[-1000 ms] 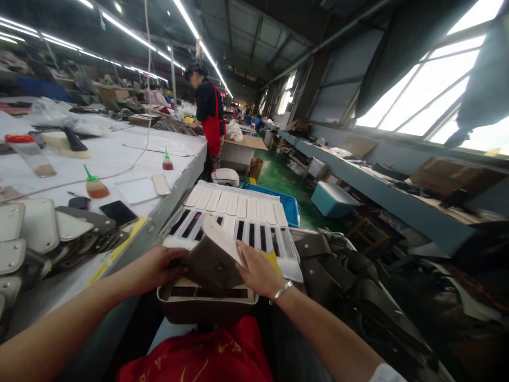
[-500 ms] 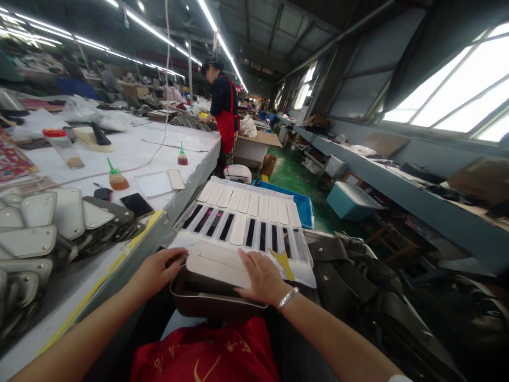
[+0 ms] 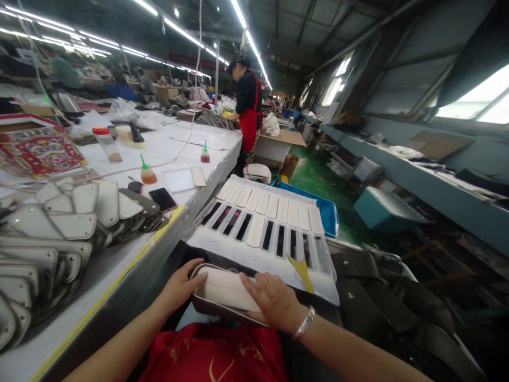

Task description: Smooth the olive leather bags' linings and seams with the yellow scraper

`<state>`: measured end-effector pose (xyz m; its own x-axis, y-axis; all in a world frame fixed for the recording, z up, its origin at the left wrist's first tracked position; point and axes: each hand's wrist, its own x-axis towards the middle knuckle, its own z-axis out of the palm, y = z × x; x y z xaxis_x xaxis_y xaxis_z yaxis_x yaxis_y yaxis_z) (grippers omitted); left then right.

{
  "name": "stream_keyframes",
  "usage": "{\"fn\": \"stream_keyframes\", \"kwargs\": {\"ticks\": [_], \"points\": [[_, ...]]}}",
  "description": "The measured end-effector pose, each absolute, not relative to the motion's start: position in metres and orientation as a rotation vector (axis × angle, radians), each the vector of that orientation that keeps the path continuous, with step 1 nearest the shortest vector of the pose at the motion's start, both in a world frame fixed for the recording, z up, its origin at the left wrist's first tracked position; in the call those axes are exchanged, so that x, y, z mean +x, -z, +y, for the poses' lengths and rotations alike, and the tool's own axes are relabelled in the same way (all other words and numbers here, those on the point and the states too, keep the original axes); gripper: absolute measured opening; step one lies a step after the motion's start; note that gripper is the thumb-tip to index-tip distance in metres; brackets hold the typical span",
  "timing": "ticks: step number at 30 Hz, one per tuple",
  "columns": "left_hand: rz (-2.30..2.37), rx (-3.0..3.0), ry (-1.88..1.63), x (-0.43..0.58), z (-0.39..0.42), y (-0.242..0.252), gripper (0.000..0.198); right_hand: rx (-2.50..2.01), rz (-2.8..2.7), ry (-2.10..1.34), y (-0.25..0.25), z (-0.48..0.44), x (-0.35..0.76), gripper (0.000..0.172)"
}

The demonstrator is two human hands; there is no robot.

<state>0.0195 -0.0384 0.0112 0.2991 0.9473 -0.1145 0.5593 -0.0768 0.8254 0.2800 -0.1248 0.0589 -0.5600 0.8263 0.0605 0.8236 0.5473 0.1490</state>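
A brown bag piece with a cream flap (image 3: pixel 222 289) rests on my lap above my red apron. My left hand (image 3: pixel 181 286) grips its left end, thumb on the rim. On top of the cream flap my right hand (image 3: pixel 272 300) lies with its fingers pressed down, a silver bracelet at the wrist. Just beyond the piece lies a white sheet (image 3: pixel 258 254) carrying rows of cream strips and dark strips, with a yellow scrap (image 3: pixel 302 271) at its near right.
Stacked grey bag panels (image 3: pixel 47 233) cover the table's near left, by a phone (image 3: pixel 163 199) and glue bottles (image 3: pixel 148 174). A person in a red apron (image 3: pixel 248 114) stands at the table's far end. Brown bag parts (image 3: pixel 382 297) are piled at my right. Blue bins (image 3: pixel 379 209) sit on the green floor.
The raised flap has been folded down flat onto the brown piece. Both hands with the piece came lower and closer to me, and the view swung left.
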Motion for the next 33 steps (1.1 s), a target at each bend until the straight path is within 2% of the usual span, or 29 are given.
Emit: {"fn": "stream_keyframes", "kwargs": {"ticks": [9, 14, 16, 20, 22, 25, 27, 30, 33], "points": [[1.310, 2.005, -0.380, 0.024, -0.014, -0.018, 0.054, 1.225, 2.700, -0.068, -0.068, -0.113, 0.278, 0.076], [1.403, 2.234, -0.346, 0.035, -0.016, -0.028, 0.057, 1.279, 2.599, 0.007, -0.066, -0.105, 0.261, 0.080], [1.401, 2.430, -0.364, 0.042, -0.024, -0.035, 0.050, 1.342, 2.581, 0.019, -0.061, -0.099, 0.256, 0.080], [0.935, 2.612, -0.331, 0.060, -0.050, -0.047, 0.032, 1.343, 2.594, 0.141, -0.049, -0.091, 0.257, 0.082], [0.738, 2.587, -0.216, 0.068, -0.063, -0.048, 0.037, 1.349, 2.608, 0.235, -0.047, -0.090, 0.262, 0.082], [0.678, 2.599, -0.048, 0.074, -0.075, -0.044, 0.057, 1.438, 2.625, 0.537, -0.055, -0.088, 0.273, 0.084], [0.665, 2.626, 0.047, 0.074, -0.077, -0.039, 0.060, 1.572, 2.557, 0.960, -0.066, -0.084, 0.287, 0.087], [0.675, 2.660, 0.159, 0.076, -0.075, -0.036, 0.062, 1.995, 2.075, 1.633, -0.080, -0.084, 0.321, 0.072], [0.633, 2.691, 0.229, 0.084, -0.073, -0.041, 0.066, 2.222, 1.538, 1.894, -0.079, -0.098, 0.357, 0.061]]}}
